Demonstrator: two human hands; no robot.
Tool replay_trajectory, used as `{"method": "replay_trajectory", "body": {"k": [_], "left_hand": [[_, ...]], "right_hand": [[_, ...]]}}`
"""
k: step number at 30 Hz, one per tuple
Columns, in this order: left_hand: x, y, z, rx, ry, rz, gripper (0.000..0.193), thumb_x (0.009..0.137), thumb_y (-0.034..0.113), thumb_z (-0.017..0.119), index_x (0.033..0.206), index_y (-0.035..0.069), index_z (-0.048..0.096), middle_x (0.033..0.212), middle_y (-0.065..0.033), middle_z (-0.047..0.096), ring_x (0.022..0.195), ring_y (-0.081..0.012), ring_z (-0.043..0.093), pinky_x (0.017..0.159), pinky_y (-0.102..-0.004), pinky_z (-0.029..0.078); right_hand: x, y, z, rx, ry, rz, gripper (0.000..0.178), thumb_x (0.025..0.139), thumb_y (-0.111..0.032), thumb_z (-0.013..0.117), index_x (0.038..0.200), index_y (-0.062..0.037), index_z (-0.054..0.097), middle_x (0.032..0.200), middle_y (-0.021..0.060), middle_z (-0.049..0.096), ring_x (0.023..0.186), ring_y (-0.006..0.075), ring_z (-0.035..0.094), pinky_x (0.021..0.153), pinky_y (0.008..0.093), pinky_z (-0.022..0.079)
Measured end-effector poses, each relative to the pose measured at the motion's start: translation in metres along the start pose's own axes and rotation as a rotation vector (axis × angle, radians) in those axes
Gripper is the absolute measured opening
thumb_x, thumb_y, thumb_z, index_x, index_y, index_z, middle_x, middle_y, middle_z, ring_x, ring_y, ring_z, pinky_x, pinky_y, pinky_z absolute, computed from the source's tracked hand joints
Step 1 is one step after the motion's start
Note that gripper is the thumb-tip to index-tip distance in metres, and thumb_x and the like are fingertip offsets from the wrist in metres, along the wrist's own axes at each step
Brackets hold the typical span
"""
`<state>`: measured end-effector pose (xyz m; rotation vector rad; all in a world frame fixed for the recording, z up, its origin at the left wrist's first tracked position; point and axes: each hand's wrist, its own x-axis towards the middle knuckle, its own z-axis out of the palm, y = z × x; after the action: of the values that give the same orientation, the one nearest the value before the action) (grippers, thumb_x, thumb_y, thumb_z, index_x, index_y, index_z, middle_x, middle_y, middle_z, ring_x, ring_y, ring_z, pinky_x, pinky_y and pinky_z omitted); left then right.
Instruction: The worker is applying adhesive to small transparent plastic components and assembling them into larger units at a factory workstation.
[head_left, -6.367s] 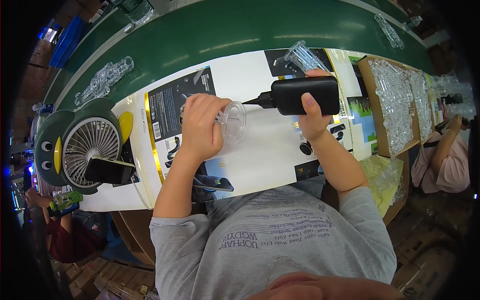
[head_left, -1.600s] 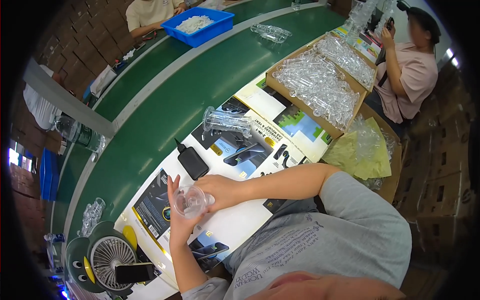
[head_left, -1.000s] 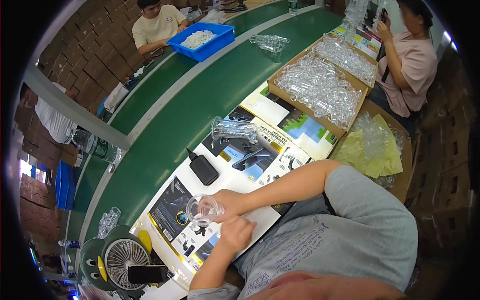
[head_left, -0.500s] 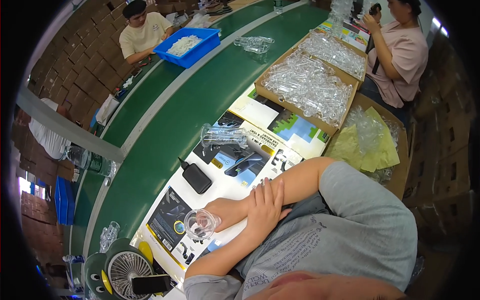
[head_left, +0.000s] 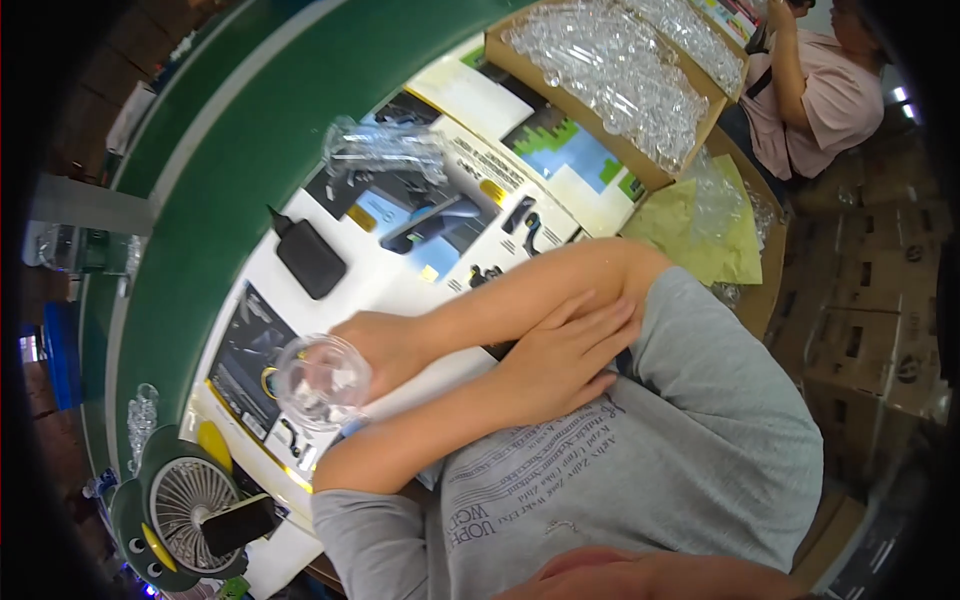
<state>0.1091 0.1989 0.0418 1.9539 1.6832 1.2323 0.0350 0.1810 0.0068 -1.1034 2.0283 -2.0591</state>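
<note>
My right hand (head_left: 385,350) reaches across to the left, its fingers wrapped round a clear plastic piece with a wide round rim (head_left: 322,385). White bits show through the clear wall; I cannot tell whether they are fingers, glare or something inside. Across my right forearm, near the elbow, lies my left hand (head_left: 560,365), flat with its fingers stretched out. Beyond the right hand, a black flat block with a short pointed end (head_left: 310,258) rests on the printed cardboard sheet (head_left: 370,285). Several clear plastic pieces (head_left: 385,155) lie in a bunch farther up the sheet.
A cardboard box (head_left: 665,175) heaped with clear plastic pieces stands at the far right, yellow paper (head_left: 700,225) beside it. At lower left are a green fan (head_left: 190,505) and a dark phone (head_left: 238,525). The green belt (head_left: 250,110) runs behind. A co-worker (head_left: 815,95) sits far right.
My left hand has slid along my right forearm from near the wrist toward the elbow. The right hand keeps hold of the clear piece. The whole view has shifted and come nearer the table.
</note>
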Motion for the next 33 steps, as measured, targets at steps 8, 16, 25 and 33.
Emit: {"method": "replay_trajectory", "body": {"k": [8, 16, 25, 33], "left_hand": [[-0.040, 0.016, -0.025, 0.624, 0.272, -0.084, 0.028, 0.070, 0.015, 0.063, 0.098, 0.011, 0.060, 0.101, -0.0077, 0.058, 0.090, -0.0241, 0.058, 0.074, -0.0316, 0.049], [-0.039, 0.017, -0.004, -0.390, 0.035, -0.004, 0.022, 0.070, 0.018, 0.066, 0.088, 0.004, 0.063, 0.091, -0.0090, 0.060, 0.087, -0.0236, 0.059, 0.087, -0.0424, 0.044], [-0.025, 0.043, -0.017, 0.497, -0.166, -0.196, 0.029, 0.079, 0.020, 0.059, 0.058, 0.007, 0.045, 0.048, -0.0024, 0.031, 0.046, -0.0152, 0.037, 0.093, -0.0525, 0.041], [-0.019, 0.025, -0.002, 0.426, -0.395, -0.305, 0.026, 0.078, 0.014, 0.056, 0.057, 0.006, 0.043, 0.044, -0.0010, 0.032, 0.043, -0.0159, 0.040, 0.095, -0.0546, 0.038]], "right_hand": [[0.000, 0.012, -0.006, 0.323, 0.185, 0.132, 0.032, 0.065, -0.014, 0.070, 0.092, -0.0062, 0.056, 0.081, 0.0032, 0.064, 0.074, 0.0120, 0.062, 0.067, 0.0255, 0.048], [-0.003, 0.008, -0.004, 0.213, 0.039, 0.095, 0.040, 0.063, -0.018, 0.070, 0.100, -0.0095, 0.056, 0.082, 0.0036, 0.063, 0.073, 0.0193, 0.061, 0.065, 0.0304, 0.047], [-0.001, 0.011, -0.005, 0.192, 0.089, 0.055, 0.039, 0.063, -0.019, 0.067, 0.099, -0.0097, 0.056, 0.080, 0.0035, 0.063, 0.073, 0.0215, 0.062, 0.064, 0.0319, 0.047], [-0.005, 0.011, -0.012, 0.163, 0.050, 0.125, 0.036, 0.063, -0.017, 0.065, 0.097, -0.0093, 0.055, 0.080, 0.0038, 0.064, 0.073, 0.0225, 0.063, 0.065, 0.0327, 0.048]]}}
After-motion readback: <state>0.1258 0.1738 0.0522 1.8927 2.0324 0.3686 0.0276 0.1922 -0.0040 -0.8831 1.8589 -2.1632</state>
